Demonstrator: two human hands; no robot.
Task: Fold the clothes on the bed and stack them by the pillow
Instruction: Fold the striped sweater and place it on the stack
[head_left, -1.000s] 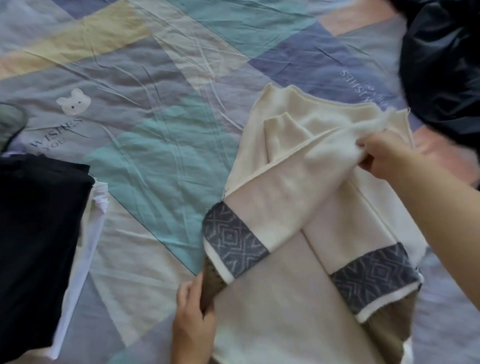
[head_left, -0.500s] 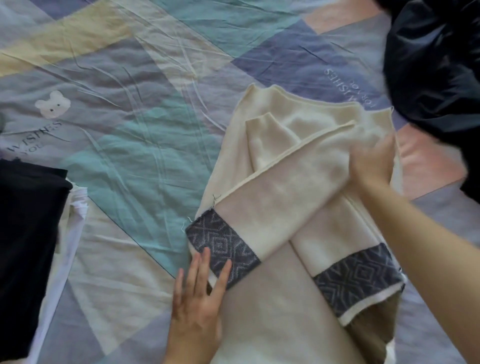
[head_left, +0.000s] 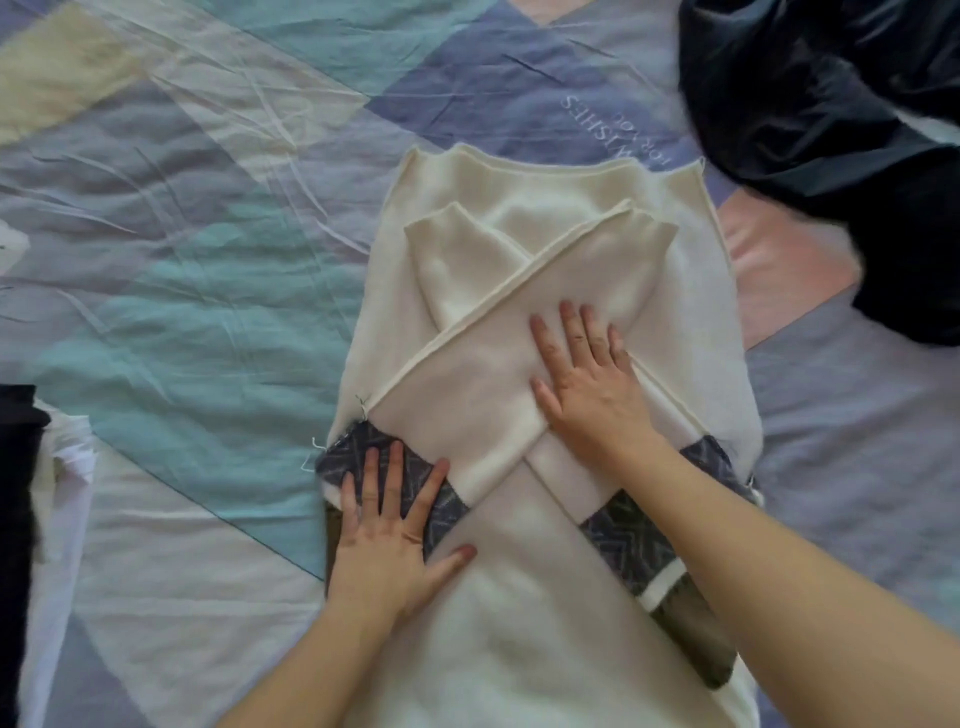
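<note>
A wrinkled bedsheet (head_left: 218, 270) fills the view — a patchwork of large angled blocks in teal, lavender, grey-blue, pale yellow, white and pink. White lettering (head_left: 613, 132), printed upside down from this angle, sits on a blue-purple block near the top. A small white shape (head_left: 11, 244) — only partly visible — shows at the left edge.

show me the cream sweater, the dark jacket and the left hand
cream sweater (head_left: 530, 649), head view, bare lower body panel
dark jacket (head_left: 810, 104), head view, crumpled middle
left hand (head_left: 387, 545), head view, back of hand
</note>
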